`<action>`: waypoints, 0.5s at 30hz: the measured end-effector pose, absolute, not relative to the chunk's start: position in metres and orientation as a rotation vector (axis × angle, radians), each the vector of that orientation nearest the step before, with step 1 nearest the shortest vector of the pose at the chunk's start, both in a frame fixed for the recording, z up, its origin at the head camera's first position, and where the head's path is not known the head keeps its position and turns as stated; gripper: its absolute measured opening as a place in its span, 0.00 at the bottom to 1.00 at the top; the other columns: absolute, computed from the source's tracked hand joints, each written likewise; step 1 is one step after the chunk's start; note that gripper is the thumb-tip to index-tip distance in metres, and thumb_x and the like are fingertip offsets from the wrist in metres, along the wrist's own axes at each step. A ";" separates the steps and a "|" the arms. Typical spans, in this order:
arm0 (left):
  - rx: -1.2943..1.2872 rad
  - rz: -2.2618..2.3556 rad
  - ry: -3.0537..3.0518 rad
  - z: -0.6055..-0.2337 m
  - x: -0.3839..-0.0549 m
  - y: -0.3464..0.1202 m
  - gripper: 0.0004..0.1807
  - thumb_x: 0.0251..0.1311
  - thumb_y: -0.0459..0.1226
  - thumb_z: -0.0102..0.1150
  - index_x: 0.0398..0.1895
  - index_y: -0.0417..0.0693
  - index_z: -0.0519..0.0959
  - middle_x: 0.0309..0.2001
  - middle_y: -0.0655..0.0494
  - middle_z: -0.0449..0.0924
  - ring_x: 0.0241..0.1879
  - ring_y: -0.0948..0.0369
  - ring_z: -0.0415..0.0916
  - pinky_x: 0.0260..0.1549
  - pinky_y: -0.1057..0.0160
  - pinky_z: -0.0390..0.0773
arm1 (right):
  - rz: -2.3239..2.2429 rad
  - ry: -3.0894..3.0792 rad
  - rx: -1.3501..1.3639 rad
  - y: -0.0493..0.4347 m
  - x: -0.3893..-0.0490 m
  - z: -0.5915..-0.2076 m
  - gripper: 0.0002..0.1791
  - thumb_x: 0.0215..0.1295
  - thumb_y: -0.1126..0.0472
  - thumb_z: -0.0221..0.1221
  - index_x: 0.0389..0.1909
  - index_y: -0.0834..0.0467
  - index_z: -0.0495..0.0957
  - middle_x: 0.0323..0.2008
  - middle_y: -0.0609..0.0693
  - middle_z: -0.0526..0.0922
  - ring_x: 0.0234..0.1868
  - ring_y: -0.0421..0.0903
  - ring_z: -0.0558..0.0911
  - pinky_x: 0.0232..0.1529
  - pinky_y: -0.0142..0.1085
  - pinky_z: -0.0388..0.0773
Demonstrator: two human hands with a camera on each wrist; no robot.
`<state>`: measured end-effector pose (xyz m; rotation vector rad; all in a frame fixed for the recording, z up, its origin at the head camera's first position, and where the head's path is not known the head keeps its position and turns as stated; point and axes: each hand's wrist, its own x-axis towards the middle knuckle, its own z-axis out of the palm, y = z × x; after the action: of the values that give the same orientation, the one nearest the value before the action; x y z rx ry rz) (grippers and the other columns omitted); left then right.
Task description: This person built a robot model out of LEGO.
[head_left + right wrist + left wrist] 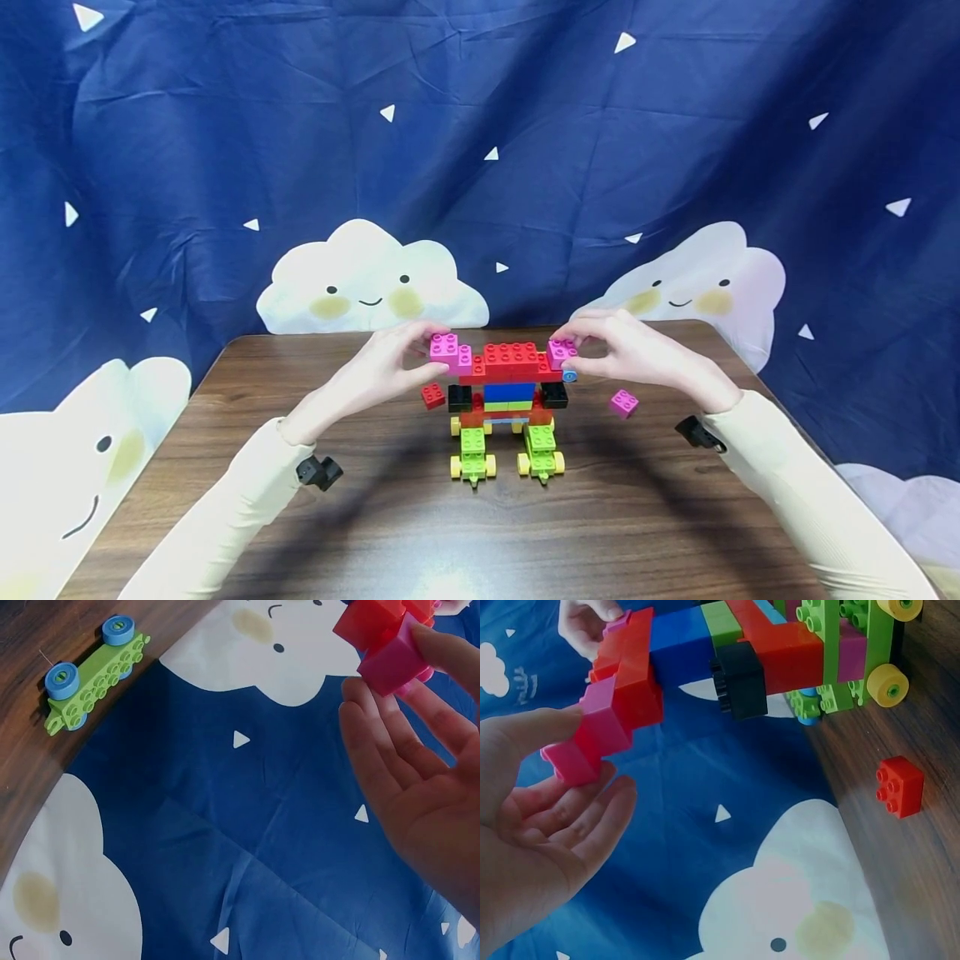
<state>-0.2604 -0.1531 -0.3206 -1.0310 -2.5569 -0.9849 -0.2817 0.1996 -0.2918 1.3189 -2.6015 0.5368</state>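
Note:
A toy figure of building bricks stands on the table, with red bricks across its top, a blue section below, and black bricks at its sides. Green wheeled bases with yellow wheels carry it. My left hand pinches a pink brick at the figure's upper left end, thumb and fingers on opposite sides. That brick joins a second pink brick attached to the red part. At the upper right end, my right hand pinches another pink brick, which touches the red bricks.
A loose red brick lies left of the figure and a loose pink brick to its right. A green wheeled base with blue wheels is on the wooden table. Behind hangs a blue cloth with clouds.

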 end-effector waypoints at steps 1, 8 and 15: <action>-1.029 -0.993 -2.558 -0.320 -0.260 -0.153 0.23 0.57 0.38 0.70 0.56 0.44 0.77 0.46 0.53 0.84 0.44 0.61 0.84 0.49 0.60 0.83 | 0.539 -2.599 1.314 0.200 -0.281 -0.292 0.15 0.57 0.61 0.70 0.46 0.53 0.84 0.40 0.43 0.86 0.39 0.36 0.81 0.43 0.35 0.82; -1.025 -1.011 -2.563 -0.320 -0.260 -0.154 0.22 0.58 0.38 0.70 0.55 0.44 0.78 0.45 0.53 0.84 0.44 0.61 0.84 0.48 0.60 0.84 | 0.542 -2.607 1.287 0.197 -0.277 -0.291 0.16 0.56 0.59 0.71 0.46 0.53 0.84 0.39 0.42 0.84 0.38 0.37 0.79 0.42 0.34 0.81; -1.030 -0.999 -2.545 -0.321 -0.260 -0.153 0.22 0.57 0.38 0.70 0.54 0.43 0.78 0.44 0.53 0.84 0.43 0.60 0.84 0.47 0.60 0.84 | 0.511 -2.643 1.267 0.195 -0.276 -0.288 0.17 0.55 0.58 0.72 0.47 0.54 0.84 0.38 0.43 0.85 0.37 0.37 0.79 0.42 0.34 0.81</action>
<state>-0.2603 -0.1531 -0.3213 -1.0298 -2.5448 -0.9989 -0.2760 0.1954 -0.2881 1.2670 -2.6427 0.5108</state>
